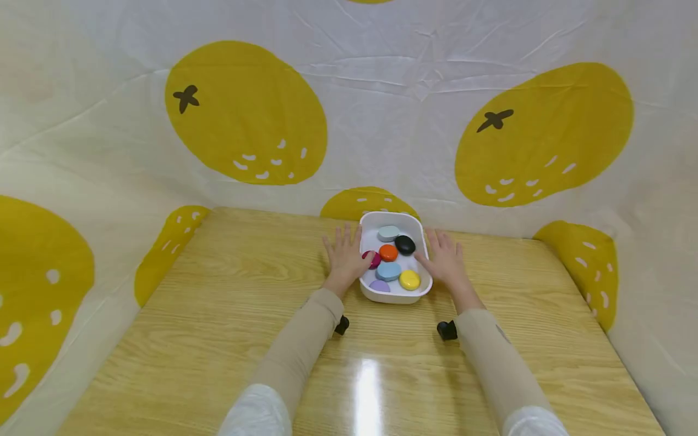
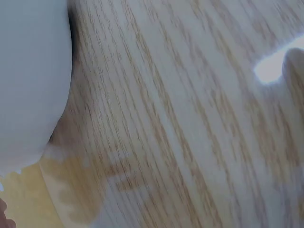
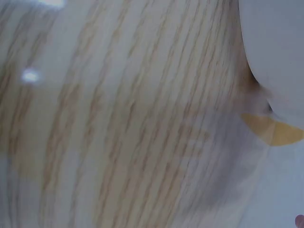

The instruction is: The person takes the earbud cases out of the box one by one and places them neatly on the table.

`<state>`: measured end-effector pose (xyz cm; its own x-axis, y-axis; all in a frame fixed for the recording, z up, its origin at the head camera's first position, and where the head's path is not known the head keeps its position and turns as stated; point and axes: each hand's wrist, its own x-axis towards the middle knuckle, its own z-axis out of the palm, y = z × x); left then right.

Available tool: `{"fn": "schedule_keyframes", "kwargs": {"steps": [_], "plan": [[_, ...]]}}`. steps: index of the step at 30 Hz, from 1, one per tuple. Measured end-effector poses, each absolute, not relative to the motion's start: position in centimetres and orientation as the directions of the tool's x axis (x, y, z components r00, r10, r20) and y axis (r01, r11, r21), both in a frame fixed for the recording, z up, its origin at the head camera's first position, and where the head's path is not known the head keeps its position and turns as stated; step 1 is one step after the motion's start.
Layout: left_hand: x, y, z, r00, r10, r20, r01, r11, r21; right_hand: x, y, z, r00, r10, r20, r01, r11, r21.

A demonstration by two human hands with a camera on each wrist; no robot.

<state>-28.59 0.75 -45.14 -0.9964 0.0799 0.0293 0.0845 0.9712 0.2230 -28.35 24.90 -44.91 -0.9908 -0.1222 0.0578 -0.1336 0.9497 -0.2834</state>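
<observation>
A white rounded tray (image 1: 395, 298) sits on the table near its back edge, holding several smooth pebble-like pieces. These include a pale grey one (image 1: 389, 233), a black one (image 1: 405, 245), an orange one (image 1: 388, 253), a blue one (image 1: 388, 271), a yellow one (image 1: 409, 280) and a lavender one (image 1: 380, 286). My left hand (image 1: 343, 261) lies along the tray's left side, fingers spread, its thumb over the rim and overlapping a magenta piece (image 1: 372, 260). Against the right side is my right hand (image 1: 446, 261), fingers extended forward, thumb at the rim. The tray's white wall (image 2: 33, 71) fills the left wrist view's upper left.
The wood-grain table (image 1: 229, 315) stretches to both sides and toward me. Behind it hangs a white cloth (image 1: 382, 121) printed with large yellow fruit, also enclosing the left and right sides. A black wrist device (image 1: 447, 330) shows at the right sleeve.
</observation>
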Motion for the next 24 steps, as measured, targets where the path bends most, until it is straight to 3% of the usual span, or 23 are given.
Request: {"fn": "schedule_keyframes", "kwargs": {"steps": [13,24], "plan": [[-28.4,1.0,-45.1,-0.996,0.074,-0.045,0.064,0.977,0.202,-28.3,24.3,-44.3,-0.982,-0.137,-0.127,-0.109,0.973,-0.204],[-27.6,0.5,-45.3,-0.993,0.085,-0.086,0.066,0.977,0.205,-27.3,23.6,-44.5,-0.985,-0.120,-0.125,-0.096,0.978,-0.183]]}}
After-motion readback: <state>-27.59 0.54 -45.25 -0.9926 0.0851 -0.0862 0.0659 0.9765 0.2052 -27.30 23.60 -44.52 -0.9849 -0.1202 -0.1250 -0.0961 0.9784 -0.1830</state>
